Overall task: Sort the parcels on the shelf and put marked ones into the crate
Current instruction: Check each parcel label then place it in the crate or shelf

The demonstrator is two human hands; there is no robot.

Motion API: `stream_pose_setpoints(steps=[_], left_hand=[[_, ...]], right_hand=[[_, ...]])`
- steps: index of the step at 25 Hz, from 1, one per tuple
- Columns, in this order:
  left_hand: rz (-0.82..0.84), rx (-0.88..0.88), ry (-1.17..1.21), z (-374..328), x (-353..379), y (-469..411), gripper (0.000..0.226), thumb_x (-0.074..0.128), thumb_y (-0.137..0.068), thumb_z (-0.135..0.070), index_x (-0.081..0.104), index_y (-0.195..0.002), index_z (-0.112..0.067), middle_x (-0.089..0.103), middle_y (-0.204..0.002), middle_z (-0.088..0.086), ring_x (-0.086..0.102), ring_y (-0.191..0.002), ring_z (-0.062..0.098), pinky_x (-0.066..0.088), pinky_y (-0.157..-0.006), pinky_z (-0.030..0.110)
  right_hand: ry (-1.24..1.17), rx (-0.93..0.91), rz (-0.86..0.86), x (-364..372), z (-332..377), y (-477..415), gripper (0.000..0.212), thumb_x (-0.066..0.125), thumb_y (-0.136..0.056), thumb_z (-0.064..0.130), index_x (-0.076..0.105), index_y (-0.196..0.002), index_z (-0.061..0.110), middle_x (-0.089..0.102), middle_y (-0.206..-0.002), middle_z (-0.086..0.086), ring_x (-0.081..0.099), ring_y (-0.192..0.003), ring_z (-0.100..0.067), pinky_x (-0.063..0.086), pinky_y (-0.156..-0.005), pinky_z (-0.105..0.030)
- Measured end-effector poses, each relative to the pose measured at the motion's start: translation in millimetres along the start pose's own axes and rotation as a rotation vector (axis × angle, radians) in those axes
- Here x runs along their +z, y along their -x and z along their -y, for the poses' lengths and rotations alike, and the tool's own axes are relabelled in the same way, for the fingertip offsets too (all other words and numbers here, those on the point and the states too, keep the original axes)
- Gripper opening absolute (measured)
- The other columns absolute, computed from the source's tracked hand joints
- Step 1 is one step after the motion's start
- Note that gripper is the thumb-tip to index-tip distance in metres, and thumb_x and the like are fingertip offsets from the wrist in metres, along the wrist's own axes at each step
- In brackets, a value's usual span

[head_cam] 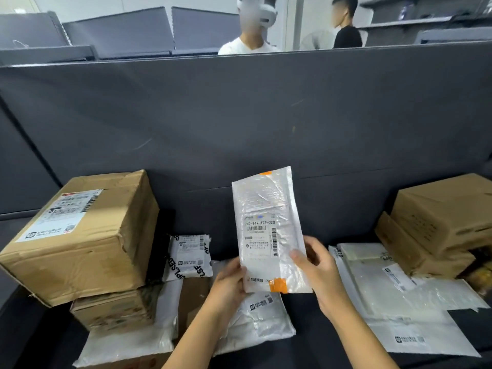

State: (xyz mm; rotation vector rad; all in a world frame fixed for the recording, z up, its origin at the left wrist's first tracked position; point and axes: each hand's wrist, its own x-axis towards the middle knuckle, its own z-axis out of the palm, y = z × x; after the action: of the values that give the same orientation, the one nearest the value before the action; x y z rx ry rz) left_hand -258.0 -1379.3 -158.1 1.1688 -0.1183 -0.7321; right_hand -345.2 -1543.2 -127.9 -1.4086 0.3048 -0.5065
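Both hands hold a white bubble-mailer parcel (269,230) upright above the dark shelf (324,225). It has a printed label and orange tape at its top edge and bottom edge. My left hand (230,282) grips its lower left edge. My right hand (315,265) pinches its lower right edge, thumb on the front. Below it lies another white mailer (262,318). No crate is in view.
A large cardboard box (80,235) sits on a smaller box (114,307) at the left. A small labelled bag (189,255) leans behind. Flat white mailers (399,299) and cardboard boxes (442,222) lie at the right. A dark partition (239,115) rises behind, with two people beyond it.
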Motion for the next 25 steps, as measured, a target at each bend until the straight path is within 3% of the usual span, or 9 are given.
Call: stream_pose_setpoints(steps=[4, 9, 11, 14, 16, 18, 21, 23, 25], left_hand=[[-0.030, -0.030, -0.025, 1.3, 9.0, -4.5, 0.034, 0.038, -0.098, -0.004, 0.059, -0.122, -0.015, 0.070, -0.112, 0.014, 0.068, -0.094, 0.030, 0.050, -0.094, 0.053], [-0.042, -0.033, 0.029, 2.6, 4.2, -4.3, 0.034, 0.038, -0.097, -0.003, 0.061, -0.120, -0.015, 0.072, -0.106, 0.013, 0.068, -0.092, 0.032, 0.048, -0.094, 0.057], [-0.062, 0.008, 0.040, 1.9, -0.6, -1.4, 0.031, 0.042, -0.095, -0.002, 0.061, -0.118, -0.012, 0.073, -0.105, 0.015, 0.069, -0.093, 0.033, 0.053, -0.087, 0.055], [-0.097, 0.053, -0.069, 6.0, -8.3, 6.1, 0.026, 0.051, -0.093, -0.003, 0.060, -0.115, -0.013, 0.074, -0.103, 0.012, 0.072, -0.091, 0.029, 0.059, -0.071, 0.040], [-0.114, 0.012, -0.098, 17.1, -14.8, 7.7, 0.024, 0.052, -0.093, -0.005, 0.060, -0.114, -0.016, 0.074, -0.104, 0.010, 0.072, -0.092, 0.031, 0.059, -0.075, 0.046], [-0.166, -0.089, -0.059, 32.8, -23.9, 8.7, 0.023, 0.049, -0.095, -0.004, 0.061, -0.111, -0.016, 0.075, -0.101, 0.009, 0.070, -0.093, 0.034, 0.054, -0.084, 0.055], [-0.284, -0.238, -0.070, 56.0, -42.4, 7.3, 0.025, 0.042, -0.098, -0.006, 0.063, -0.107, -0.017, 0.074, -0.094, 0.005, 0.068, -0.094, 0.029, 0.054, -0.087, 0.054], [-0.350, -0.289, -0.252, 65.6, -48.3, 3.5, 0.027, 0.040, -0.098, -0.007, 0.060, -0.115, -0.016, 0.070, -0.097, 0.005, 0.067, -0.093, 0.028, 0.055, -0.086, 0.050], [-0.394, -0.289, -0.595, 69.6, -48.7, 1.3, 0.034, 0.039, -0.095, -0.007, 0.052, -0.125, -0.018, 0.062, -0.101, 0.000, 0.062, -0.088, 0.022, 0.056, -0.082, 0.039]], right_hand=[[0.224, -0.149, 0.081, 15.3, 21.9, 14.2, 0.024, 0.065, -0.077, 0.027, 0.064, -0.098, 0.038, 0.070, -0.097, 0.014, 0.066, -0.085, -0.002, 0.050, -0.072, -0.012], [0.274, -0.143, 0.078, 12.7, 16.9, 15.0, 0.022, 0.062, -0.087, 0.027, 0.063, -0.108, 0.033, 0.070, -0.102, 0.018, 0.065, -0.093, 0.003, 0.049, -0.074, -0.009], [0.253, -0.051, 0.004, 4.8, 7.7, 7.8, 0.021, 0.055, -0.093, 0.020, 0.063, -0.107, 0.033, 0.072, -0.098, 0.017, 0.065, -0.093, 0.002, 0.051, -0.076, -0.013], [0.162, 0.194, -0.034, -5.7, -10.0, -0.2, 0.031, 0.047, -0.095, 0.009, 0.065, -0.110, 0.029, 0.071, -0.097, 0.016, 0.067, -0.089, 0.001, 0.052, -0.075, -0.017], [0.089, 0.320, -0.047, -8.4, -24.1, 2.5, 0.031, 0.051, -0.093, 0.006, 0.064, -0.112, 0.026, 0.073, -0.096, 0.014, 0.068, -0.085, -0.002, 0.052, -0.069, -0.021], [0.027, 0.409, -0.049, -10.0, -41.3, 10.8, 0.036, 0.056, -0.089, 0.006, 0.058, -0.119, 0.027, 0.070, -0.105, 0.008, 0.067, -0.093, -0.009, 0.053, -0.070, -0.028], [-0.023, 0.541, -0.001, -8.8, -71.4, 27.8, 0.047, 0.056, -0.085, -0.008, 0.052, -0.119, 0.024, 0.064, -0.112, -0.006, 0.070, -0.086, -0.020, 0.056, -0.059, -0.030], [0.041, 0.579, 0.026, -4.5, -91.2, 35.8, 0.045, 0.051, -0.083, -0.016, 0.055, -0.115, 0.016, 0.061, -0.117, -0.013, 0.068, -0.086, -0.023, 0.055, -0.054, -0.026], [0.052, 0.598, 0.023, 2.1, -108.6, 37.8, 0.044, 0.046, -0.082, -0.020, 0.057, -0.107, 0.014, 0.056, -0.121, -0.013, 0.064, -0.095, -0.025, 0.057, -0.057, -0.026]])
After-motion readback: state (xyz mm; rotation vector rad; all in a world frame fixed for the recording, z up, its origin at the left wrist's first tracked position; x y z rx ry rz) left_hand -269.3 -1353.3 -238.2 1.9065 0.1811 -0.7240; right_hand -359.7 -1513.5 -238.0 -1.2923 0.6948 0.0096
